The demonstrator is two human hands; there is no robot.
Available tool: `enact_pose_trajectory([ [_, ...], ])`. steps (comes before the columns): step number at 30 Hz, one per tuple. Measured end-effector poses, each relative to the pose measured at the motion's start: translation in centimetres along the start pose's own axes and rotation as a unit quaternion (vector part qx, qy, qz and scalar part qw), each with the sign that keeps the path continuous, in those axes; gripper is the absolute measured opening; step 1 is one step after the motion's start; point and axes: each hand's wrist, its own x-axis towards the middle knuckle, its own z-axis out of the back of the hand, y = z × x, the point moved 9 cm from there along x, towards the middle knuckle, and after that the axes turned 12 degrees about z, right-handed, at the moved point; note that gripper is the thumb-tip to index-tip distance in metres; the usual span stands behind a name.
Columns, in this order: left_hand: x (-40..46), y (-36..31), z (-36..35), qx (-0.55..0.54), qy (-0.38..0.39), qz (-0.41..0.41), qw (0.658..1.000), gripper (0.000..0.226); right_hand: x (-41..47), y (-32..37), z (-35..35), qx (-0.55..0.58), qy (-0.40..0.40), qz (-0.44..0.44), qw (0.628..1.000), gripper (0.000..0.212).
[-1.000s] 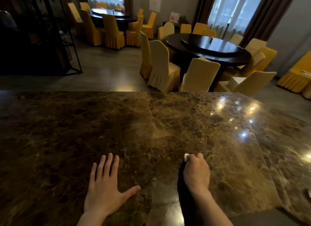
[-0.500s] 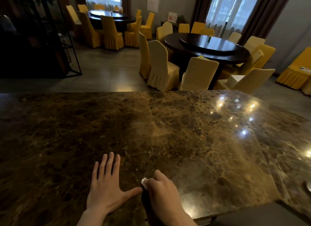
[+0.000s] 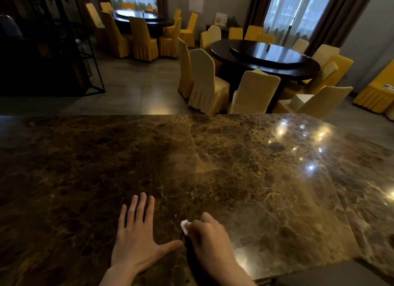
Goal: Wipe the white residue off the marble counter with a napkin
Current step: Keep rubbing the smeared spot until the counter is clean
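Napkin [image 3: 183, 226]: bunched in closed right hand [image 3: 207, 241], pressed on marble surface [image 3: 245, 168] just beside thumb of flat, open left hand [image 3: 136, 239]; faint white specks immediately ahead, right hand nearer.

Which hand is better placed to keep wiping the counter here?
Right. The right hand already grips the napkin against the marble counter; the left hand lies flat, open and empty.

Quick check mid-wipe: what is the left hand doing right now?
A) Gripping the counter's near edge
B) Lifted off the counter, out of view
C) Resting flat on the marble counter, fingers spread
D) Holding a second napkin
C: the left hand lies palm-down on the marble counter with fingers spread, empty, while the right hand holds the napkin.
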Motion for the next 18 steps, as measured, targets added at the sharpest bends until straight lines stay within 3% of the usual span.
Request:
enact_pose_trajectory([
  [2,-0.2,-0.1,0.1,-0.005,-0.002,-0.004,1.000,0.150,0.7,-3.5,2.7,-0.025,-0.029,-0.058,0.998,0.027],
  [5,-0.1,-0.1,0.2,-0.012,-0.003,-0.004,1.000,0.150,1.5,-7.4,5.9,-0.062,-0.080,-0.190,0.976,0.022],
  [7,-0.1,-0.1,-0.1,-0.002,0.006,-0.005,1.000,0.149,2.6,-4.1,3.8,-0.044,-0.069,-0.165,0.983,0.022],
  [11,0.1,-0.1,-0.3,0.012,0.012,0.000,1.000,0.150,2.6,2.1,-1.0,-0.004,0.019,-0.034,0.999,0.014],
  [16,0.1,-0.1,-0.3,0.000,0.017,0.001,1.000,0.151,5.5,-0.9,2.0,-0.029,-0.025,-0.109,0.993,0.021],
  [18,0.0,-0.1,-0.3,0.016,0.019,-0.005,1.000,0.148,6.2,2.0,0.3,-0.016,0.001,-0.069,0.997,0.018],
])
